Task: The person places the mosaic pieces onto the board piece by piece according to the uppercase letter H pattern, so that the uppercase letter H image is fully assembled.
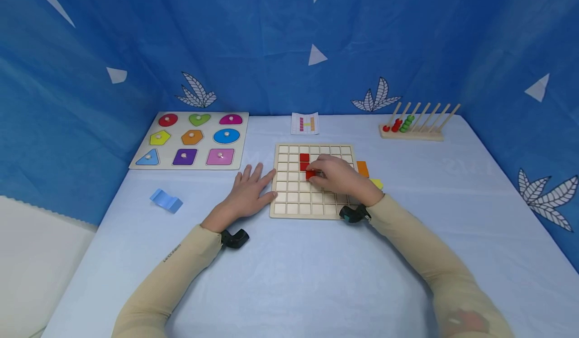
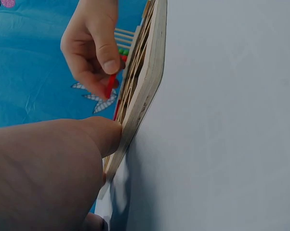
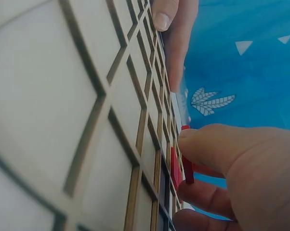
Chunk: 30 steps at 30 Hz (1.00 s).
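Note:
A wooden grid board (image 1: 289, 209) with square cells lies on the table. Two red square tiles (image 1: 304, 157) sit in its cells, one below the other. My right hand (image 1: 339, 177) pinches another red tile (image 3: 187, 163) between thumb and fingers, just over the board beside the lower placed one. My left hand (image 1: 246, 195) lies with spread fingers at the board's left edge, its thumb (image 2: 104, 134) touching the rim.
Orange (image 1: 363, 169) and yellow pieces (image 1: 377, 183) lie right of the board. Behind it is a printed pattern card (image 1: 305, 124). A shape puzzle (image 1: 189, 140) and blue block (image 1: 166, 201) are at left, a bead stand (image 1: 412, 133) at back right.

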Tool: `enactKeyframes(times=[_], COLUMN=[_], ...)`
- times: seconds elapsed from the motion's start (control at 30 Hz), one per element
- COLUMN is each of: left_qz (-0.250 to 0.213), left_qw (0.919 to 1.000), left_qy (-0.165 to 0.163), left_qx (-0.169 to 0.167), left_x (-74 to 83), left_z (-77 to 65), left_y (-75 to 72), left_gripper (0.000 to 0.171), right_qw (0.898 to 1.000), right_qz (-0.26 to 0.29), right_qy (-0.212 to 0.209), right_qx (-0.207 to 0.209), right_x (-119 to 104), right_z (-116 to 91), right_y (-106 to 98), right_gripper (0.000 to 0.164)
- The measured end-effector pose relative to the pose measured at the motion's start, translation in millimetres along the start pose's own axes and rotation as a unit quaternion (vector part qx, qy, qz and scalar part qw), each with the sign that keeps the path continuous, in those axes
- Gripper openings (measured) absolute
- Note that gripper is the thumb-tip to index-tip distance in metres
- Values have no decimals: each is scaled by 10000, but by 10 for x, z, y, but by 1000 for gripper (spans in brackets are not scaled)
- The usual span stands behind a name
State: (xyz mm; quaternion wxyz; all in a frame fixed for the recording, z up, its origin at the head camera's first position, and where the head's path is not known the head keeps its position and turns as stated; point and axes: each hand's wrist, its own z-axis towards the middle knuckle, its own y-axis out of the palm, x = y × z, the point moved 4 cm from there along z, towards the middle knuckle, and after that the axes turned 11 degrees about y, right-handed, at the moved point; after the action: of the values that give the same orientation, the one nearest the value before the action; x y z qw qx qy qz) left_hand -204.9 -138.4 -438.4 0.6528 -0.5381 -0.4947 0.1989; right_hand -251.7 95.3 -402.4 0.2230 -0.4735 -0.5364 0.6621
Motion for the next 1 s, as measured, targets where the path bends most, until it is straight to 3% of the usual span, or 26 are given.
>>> enactKeyframes(times=[0.37,1.0], left_qz=[-19,-26], left_qw=[10000,10000], left_qy=[16,19], left_qx=[-13,-12], left_x=[4,20], left_z=[-5,-9], left_y=[1,-29], left_gripper=[68,68], right_qw=[9999,9994], right_qz=[145,267], right_qy=[-20,-62], right_qx=[78,226], right_x=[-37,-31], right_z=[103,111], right_y=[90,129], right_gripper=[29,29])
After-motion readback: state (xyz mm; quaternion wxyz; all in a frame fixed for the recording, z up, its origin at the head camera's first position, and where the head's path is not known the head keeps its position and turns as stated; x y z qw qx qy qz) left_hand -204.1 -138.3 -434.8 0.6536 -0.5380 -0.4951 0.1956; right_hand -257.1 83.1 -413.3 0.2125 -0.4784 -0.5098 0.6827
